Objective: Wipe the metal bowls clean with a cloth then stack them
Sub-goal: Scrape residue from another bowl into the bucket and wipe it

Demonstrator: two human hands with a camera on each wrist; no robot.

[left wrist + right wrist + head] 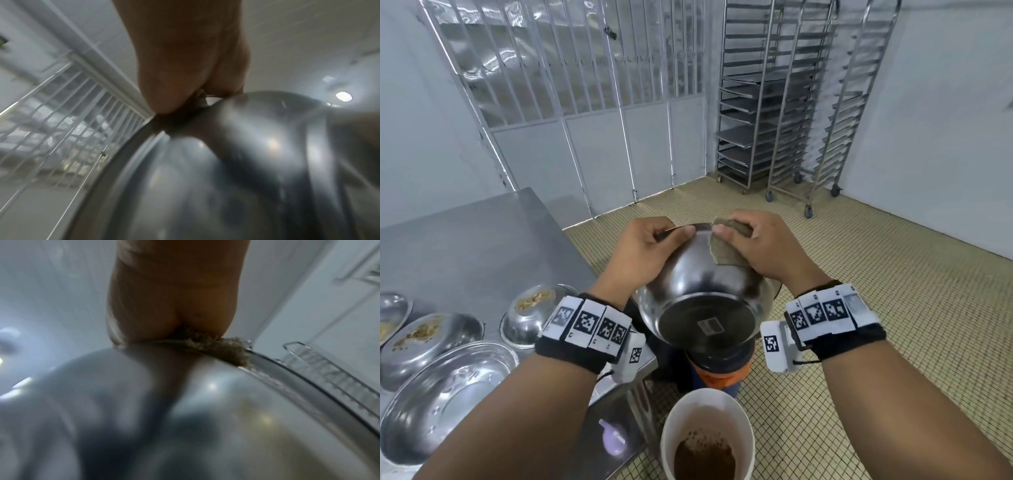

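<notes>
I hold a shiny metal bowl (pixel 698 287) in the air in front of me, tipped so its flat base faces me and its mouth faces away. My left hand (pixel 654 246) grips the far rim on the left, thumb over the edge. My right hand (pixel 753 243) pinches a brownish cloth (pixel 726 250) over the rim on the right. The left wrist view shows the bowl's blurred outer wall (pixel 236 170) under my left hand (pixel 185 73). The right wrist view shows the cloth (pixel 222 348) pressed on the rim by my right hand (pixel 172 305).
On the steel table (pixel 476 240) at the left lie several metal bowls, some with crumbs (pixel 530 315) (pixel 428 342), one wet (pixel 445 401). A white bucket of brown powder (pixel 705 442) stands on the tiled floor below. Wheeled tray racks (pixel 791 102) stand at the back right.
</notes>
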